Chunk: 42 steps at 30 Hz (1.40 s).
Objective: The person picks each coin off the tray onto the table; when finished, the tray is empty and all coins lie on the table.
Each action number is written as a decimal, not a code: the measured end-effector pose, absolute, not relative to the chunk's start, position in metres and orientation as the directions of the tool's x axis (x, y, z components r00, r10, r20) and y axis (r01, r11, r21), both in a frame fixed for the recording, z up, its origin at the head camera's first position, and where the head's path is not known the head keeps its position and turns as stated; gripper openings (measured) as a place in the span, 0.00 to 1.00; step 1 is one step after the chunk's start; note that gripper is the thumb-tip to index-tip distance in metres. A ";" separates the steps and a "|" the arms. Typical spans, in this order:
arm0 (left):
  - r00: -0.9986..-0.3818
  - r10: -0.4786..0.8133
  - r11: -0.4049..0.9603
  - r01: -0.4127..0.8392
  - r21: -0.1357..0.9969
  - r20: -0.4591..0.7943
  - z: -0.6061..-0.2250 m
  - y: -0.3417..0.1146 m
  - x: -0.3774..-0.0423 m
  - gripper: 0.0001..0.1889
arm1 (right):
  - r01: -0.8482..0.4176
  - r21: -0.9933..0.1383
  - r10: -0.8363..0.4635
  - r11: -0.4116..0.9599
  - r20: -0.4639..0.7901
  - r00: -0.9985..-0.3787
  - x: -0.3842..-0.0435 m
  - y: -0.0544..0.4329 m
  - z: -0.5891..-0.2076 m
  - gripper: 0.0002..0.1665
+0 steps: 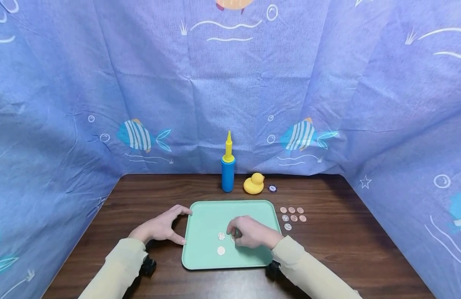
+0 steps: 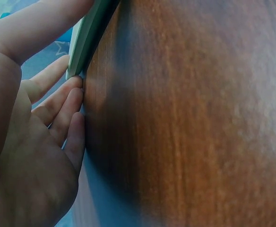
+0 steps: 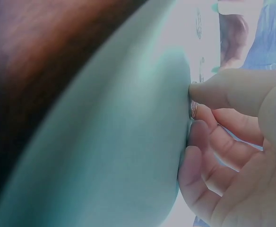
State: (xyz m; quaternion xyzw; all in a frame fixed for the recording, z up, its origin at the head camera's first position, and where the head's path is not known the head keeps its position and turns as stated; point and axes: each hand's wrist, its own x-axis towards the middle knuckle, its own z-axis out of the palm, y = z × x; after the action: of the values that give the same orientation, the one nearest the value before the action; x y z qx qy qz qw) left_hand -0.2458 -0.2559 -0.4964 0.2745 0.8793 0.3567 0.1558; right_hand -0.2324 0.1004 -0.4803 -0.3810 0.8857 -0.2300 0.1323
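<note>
A mint-green tray (image 1: 204, 216) lies on the table, and two silvery coins, an upper coin (image 1: 221, 236) and a lower coin (image 1: 220, 250), lie flat inside it. My left hand (image 1: 163, 224) is at the tray's left edge, fingers and thumb spread, tips right at the rim. In the left wrist view, the fingers (image 2: 57, 106) look nearly straight beside the tray's side. Low over the tray, my right hand (image 1: 250, 232) has its thumb and forefinger at a third coin (image 3: 194, 109), pinching it close to the tray surface; the fingers partly hide this coin.
Behind the tray stand a blue and yellow hand pump (image 1: 228, 174), a yellow rubber duck (image 1: 253, 185) and a dark-rimmed poker chip (image 1: 272, 188). Several copper and silvery coins (image 1: 292, 210) lie in rows right of the tray. A blue fish-print curtain (image 1: 230, 104) surrounds the table.
</note>
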 end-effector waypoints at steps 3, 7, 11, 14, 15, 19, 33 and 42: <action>-0.800 0.595 0.599 0.382 0.704 -0.072 -0.497 -0.256 -0.245 0.48 | -0.614 -0.506 -0.734 0.606 -0.057 -0.677 -0.232 0.100 -0.481 0.15; -0.800 0.596 0.598 0.383 0.704 -0.071 -0.495 -0.256 -0.246 0.48 | -0.618 -0.509 -0.736 0.599 -0.045 -0.676 -0.231 0.100 -0.481 0.15; -0.802 0.592 0.594 0.367 0.716 -0.080 -0.493 -0.255 -0.246 0.49 | -0.639 -0.504 -0.748 0.581 -0.021 -0.664 -0.232 0.101 -0.481 0.16; -0.803 0.591 0.598 0.366 0.713 -0.084 -0.493 -0.256 -0.246 0.49 | -0.654 -0.496 -0.756 0.572 -0.008 -0.655 -0.233 0.101 -0.482 0.16; -0.802 0.592 0.598 0.369 0.711 -0.082 -0.494 -0.256 -0.246 0.49 | -0.656 -0.495 -0.758 0.569 -0.006 -0.653 -0.234 0.101 -0.482 0.16; -0.799 0.597 0.601 0.384 0.701 -0.074 -0.494 -0.256 -0.246 0.48 | -0.654 -0.495 -0.758 0.572 -0.015 -0.652 -0.235 0.101 -0.481 0.15; -0.797 0.599 0.601 0.384 0.701 -0.076 -0.496 -0.256 -0.245 0.48 | -0.625 -0.495 -0.744 0.604 -0.068 -0.665 -0.237 0.100 -0.480 0.14; -0.797 0.599 0.604 0.388 0.696 -0.076 -0.496 -0.256 -0.246 0.48 | -0.623 -0.488 -0.740 0.611 -0.073 -0.669 -0.237 0.101 -0.480 0.13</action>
State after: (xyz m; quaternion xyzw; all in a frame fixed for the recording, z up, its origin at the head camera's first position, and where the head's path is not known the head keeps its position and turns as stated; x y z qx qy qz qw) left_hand -0.2457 -0.2562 -0.4956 0.2797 0.8825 0.3459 0.1527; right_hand -0.2367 0.1008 -0.4798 -0.3841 0.8873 -0.2167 0.1347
